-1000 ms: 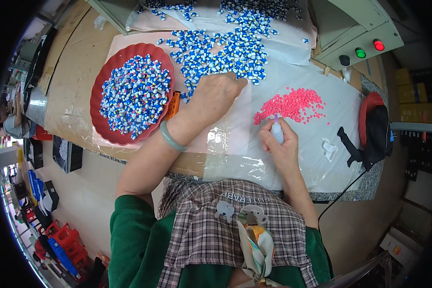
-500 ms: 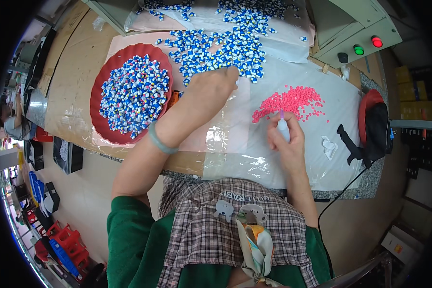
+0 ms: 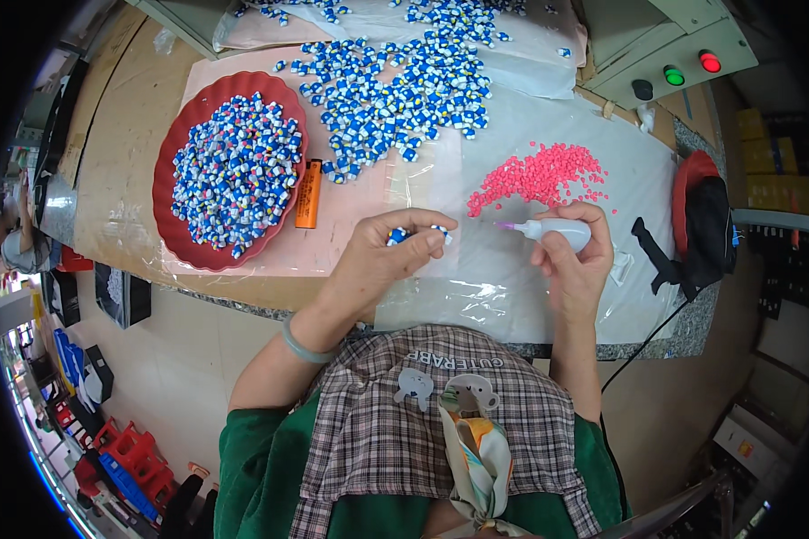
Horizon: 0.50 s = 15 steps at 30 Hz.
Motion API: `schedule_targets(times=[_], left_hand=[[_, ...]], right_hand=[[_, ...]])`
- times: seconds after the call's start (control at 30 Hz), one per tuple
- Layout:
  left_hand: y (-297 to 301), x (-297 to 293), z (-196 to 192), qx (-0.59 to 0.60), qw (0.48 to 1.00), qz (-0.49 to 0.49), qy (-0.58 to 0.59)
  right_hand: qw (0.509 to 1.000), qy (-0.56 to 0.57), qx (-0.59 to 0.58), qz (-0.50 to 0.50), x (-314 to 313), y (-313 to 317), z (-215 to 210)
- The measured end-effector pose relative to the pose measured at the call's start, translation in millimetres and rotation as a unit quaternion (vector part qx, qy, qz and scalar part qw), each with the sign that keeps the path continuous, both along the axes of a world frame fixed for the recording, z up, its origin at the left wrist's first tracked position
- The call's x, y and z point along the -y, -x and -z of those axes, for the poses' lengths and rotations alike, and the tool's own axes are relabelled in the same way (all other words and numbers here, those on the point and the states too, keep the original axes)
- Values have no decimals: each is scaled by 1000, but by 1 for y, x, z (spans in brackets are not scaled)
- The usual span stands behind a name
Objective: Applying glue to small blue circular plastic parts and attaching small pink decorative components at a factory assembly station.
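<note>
My left hand [image 3: 388, 256] holds a few small blue-and-white pieces [image 3: 418, 235] at its fingertips, just above the clear plastic sheet. My right hand [image 3: 573, 260] grips a small white squeeze bottle [image 3: 557, 232] whose thin purple nozzle points left toward those pieces. A heap of tiny pink pieces [image 3: 542, 174] lies right behind the bottle. Several loose blue-and-white pieces [image 3: 403, 90] are spread across the sheet farther back. A red scalloped dish [image 3: 175, 163] on the left is full of the same pieces with red dots.
An orange lighter [image 3: 308, 193] lies beside the dish. A grey control box [image 3: 669, 49] with red, green and black buttons stands at the back right. A red-and-black tool [image 3: 705, 225] with a cable sits at the right edge. Red and blue stools stand on the floor lower left.
My left hand drew back from the blue-and-white pile toward me with a few pieces. My right hand lifted the bottle and turned its nozzle to the left.
</note>
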<state>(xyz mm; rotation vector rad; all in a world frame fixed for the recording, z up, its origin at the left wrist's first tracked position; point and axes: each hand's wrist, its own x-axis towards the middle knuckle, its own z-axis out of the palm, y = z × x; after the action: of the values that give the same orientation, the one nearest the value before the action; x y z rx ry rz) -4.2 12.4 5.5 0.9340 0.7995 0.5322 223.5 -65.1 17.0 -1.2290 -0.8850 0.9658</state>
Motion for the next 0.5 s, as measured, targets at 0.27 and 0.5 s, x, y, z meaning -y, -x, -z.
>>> schedule_targets(times=[0.27, 0.5], left_hand=[[-4, 11, 2, 6, 1000, -5, -14], [-5, 14, 5, -52, 987, 7, -149]], right_hand=[[992, 9, 119, 34, 6, 18, -21], [958, -55, 281, 10, 13, 21, -21]])
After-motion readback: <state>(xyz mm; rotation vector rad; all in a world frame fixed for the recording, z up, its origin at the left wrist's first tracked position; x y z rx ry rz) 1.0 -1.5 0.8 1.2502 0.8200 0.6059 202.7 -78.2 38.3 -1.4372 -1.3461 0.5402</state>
